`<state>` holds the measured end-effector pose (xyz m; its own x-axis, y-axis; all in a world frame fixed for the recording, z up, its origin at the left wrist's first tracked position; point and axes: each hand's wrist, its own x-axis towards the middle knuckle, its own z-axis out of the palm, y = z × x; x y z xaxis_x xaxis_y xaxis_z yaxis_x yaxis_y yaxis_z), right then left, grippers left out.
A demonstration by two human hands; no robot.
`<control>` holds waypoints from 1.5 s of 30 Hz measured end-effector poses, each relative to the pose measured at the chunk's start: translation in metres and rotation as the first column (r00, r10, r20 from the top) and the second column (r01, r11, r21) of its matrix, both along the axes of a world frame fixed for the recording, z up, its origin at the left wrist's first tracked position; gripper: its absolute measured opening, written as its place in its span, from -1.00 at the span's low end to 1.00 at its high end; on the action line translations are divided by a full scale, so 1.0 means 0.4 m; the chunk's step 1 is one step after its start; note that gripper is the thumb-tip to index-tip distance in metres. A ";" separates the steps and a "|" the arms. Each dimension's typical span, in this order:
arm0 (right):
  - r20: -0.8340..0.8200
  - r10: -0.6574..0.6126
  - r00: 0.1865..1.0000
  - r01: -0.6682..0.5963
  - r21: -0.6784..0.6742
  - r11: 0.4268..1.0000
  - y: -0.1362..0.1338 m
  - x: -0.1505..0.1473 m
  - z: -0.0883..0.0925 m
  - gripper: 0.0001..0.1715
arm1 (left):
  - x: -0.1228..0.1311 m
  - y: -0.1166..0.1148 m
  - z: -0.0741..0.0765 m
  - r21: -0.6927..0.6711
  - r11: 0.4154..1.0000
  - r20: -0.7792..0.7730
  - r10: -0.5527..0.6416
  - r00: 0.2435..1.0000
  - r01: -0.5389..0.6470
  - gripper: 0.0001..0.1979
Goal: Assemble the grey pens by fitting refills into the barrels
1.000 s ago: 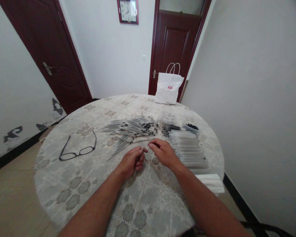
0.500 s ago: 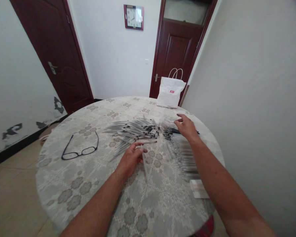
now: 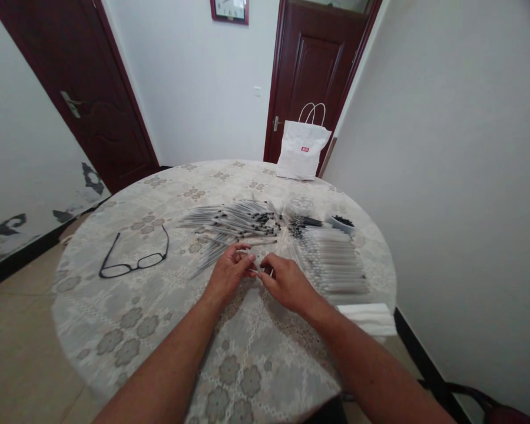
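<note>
My left hand [image 3: 227,274] and my right hand [image 3: 286,282] meet over the middle of the round table [image 3: 115,306], fingertips pinched together on a thin clear pen barrel [image 3: 255,266] held between them. Just beyond my hands lies a heap of pens with black tips [image 3: 236,222]. To the right of my right hand lies a neat row of clear pen barrels [image 3: 333,264]. A small bowl of black caps [image 3: 342,222] and a bunch of thin dark refills [image 3: 302,224] sit behind that row.
Black-framed glasses [image 3: 132,259] lie on the patterned tablecloth at the left. A white paper bag [image 3: 301,150] stands at the table's far edge before a dark red door [image 3: 311,76]. A white folded sheet [image 3: 366,315] lies at the right edge.
My right hand went out to the caps and refills at the back right, then came back to my left hand. Both hands now pinch the pen barrel together.
</note>
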<state>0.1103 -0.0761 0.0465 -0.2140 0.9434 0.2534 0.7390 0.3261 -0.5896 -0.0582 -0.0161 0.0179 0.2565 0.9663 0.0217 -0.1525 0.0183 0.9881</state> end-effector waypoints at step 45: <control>0.667 -0.374 0.644 0.485 0.021 0.874 0.081 0.092 -0.068 -0.65 | 0.007 -0.004 -0.015 0.066 0.997 -0.190 -0.033 0.981 0.047 -0.66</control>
<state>0.1470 -0.0437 0.0194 0.1703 0.9832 0.0659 0.9828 -0.1743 0.0606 -0.0553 -0.0175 0.0118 0.3008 0.9530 0.0360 0.0362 -0.0491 0.9981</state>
